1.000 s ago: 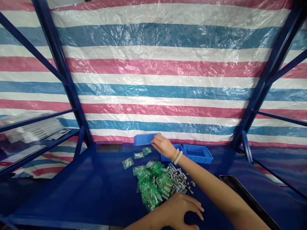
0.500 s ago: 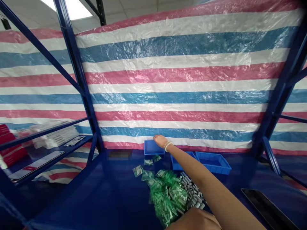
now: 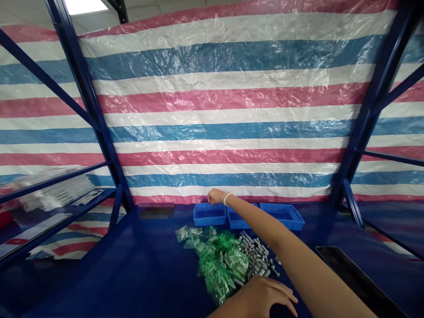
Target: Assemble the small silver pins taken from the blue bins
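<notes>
first: how is the worktop (image 3: 139,269) arranged?

second: three blue trays stand in a row at its back: left tray (image 3: 209,217), middle tray (image 3: 235,223), right tray (image 3: 288,223). the placement presumably keeps them reachable yet clear of the green bags (image 3: 215,267), heaped in front with loose metal parts (image 3: 260,256) beside them, to the right.

first: and the hands?

second: the right hand (image 3: 217,196) is at the left tray's far rim, fingers curled, possibly to steady it; whether they grip cannot be told. the left hand (image 3: 263,293) is near the metal parts, fingers loosely spread, nothing seen in them.

first: what is obscured?

second: the right forearm covers part of the middle tray. the left palm is hidden, and the bags' contents are too small to identify.
</notes>
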Available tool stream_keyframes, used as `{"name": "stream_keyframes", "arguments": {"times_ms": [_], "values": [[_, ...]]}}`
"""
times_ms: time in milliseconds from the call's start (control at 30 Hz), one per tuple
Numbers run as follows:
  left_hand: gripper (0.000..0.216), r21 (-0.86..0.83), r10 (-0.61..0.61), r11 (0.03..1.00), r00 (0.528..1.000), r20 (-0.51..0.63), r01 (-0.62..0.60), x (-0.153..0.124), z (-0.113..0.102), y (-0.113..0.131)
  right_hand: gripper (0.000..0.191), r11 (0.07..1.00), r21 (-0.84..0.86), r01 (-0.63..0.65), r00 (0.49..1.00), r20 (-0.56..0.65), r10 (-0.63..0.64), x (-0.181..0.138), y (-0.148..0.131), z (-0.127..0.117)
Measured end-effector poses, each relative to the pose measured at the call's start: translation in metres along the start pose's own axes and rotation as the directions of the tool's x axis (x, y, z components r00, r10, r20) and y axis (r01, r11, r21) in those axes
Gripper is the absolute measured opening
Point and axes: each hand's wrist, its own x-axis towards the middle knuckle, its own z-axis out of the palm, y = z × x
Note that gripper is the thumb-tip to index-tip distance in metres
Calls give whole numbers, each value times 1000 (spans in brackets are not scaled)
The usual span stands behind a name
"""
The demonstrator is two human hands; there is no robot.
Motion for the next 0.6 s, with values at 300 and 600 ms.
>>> {"name": "stream_keyframes", "arguments": {"times_ms": [300, 600], "values": [[36, 41, 93, 995, 990, -106, -89, 0, -6, 13, 28, 990, 144, 12, 998, -66, -3, -35, -2, -8], [38, 189, 79, 980, 993, -82, -63, 1, -13, 26, 26, 932, 193, -308, 887, -296, 354, -213, 65, 22]]}}
